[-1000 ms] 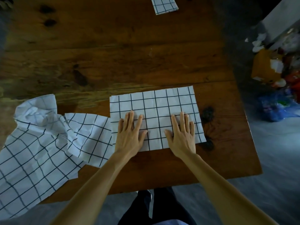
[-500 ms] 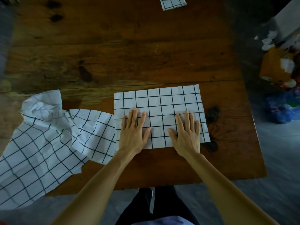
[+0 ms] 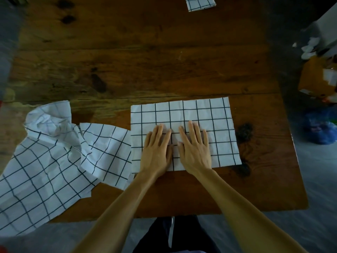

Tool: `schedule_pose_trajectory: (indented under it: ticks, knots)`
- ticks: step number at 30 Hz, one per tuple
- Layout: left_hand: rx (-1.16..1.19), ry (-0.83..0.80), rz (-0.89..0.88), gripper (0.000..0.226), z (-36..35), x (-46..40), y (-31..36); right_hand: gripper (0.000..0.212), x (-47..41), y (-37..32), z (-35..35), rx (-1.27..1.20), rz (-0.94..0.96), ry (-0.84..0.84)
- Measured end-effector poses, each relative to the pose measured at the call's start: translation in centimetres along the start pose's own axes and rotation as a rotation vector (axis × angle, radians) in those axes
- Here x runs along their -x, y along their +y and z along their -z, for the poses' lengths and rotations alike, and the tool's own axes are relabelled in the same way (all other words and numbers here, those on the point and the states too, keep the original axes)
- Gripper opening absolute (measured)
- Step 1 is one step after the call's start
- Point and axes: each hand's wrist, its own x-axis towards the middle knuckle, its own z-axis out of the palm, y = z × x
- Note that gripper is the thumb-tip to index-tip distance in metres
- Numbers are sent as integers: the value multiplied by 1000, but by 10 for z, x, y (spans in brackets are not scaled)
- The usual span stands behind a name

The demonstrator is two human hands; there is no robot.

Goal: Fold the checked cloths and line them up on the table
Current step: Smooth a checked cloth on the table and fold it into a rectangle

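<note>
Both hands have slid inward since a sec ago: they were spread apart on the folded cloth [image 3: 184,132], now they sit nearly touching at its middle. That reads as smoothing/pressing the fold, prob. prep for the next fold or a move to line it up.

Left hand [image 3: 157,149] & right hand [image 3: 194,148] lie flat, palms down, fingers straight and pointing away from the person; neither grip holds anything, both just press the cloth. Forearms angle in from below.

Folded cloth lies on the bench [image 3: 145,70] near its front edge. Crumpled unfolded cloth [image 3: 54,157] sits just left, hanging off the edge. A small folded cloth [image 3: 200,3] lies at the far side.
</note>
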Motion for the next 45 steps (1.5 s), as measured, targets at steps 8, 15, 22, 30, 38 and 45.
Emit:
schedule_pose_trajectory:
  ticks: [8,15,22,30,38,45]
  knots:
    - [-83,-56,72,65,4,6,-16,64,9,39,9,7,-51,-2]
    - [-45,-38,88,68,11,8,-18,62,14,56,7,7,-94,23]
    - [-30,-51,-50,60,-3,-15,35,61,16,55,8,7,-90,37]
    - [-99,-85,72,64,8,6,-16,62,16,55,10,16,-94,20]
    - [-68,19,8,56,18,-4,5,62,16,54,8,19,-91,20]
    - [-37,-67,-32,56,-12,-24,60,63,17,56,5,22,-74,37]
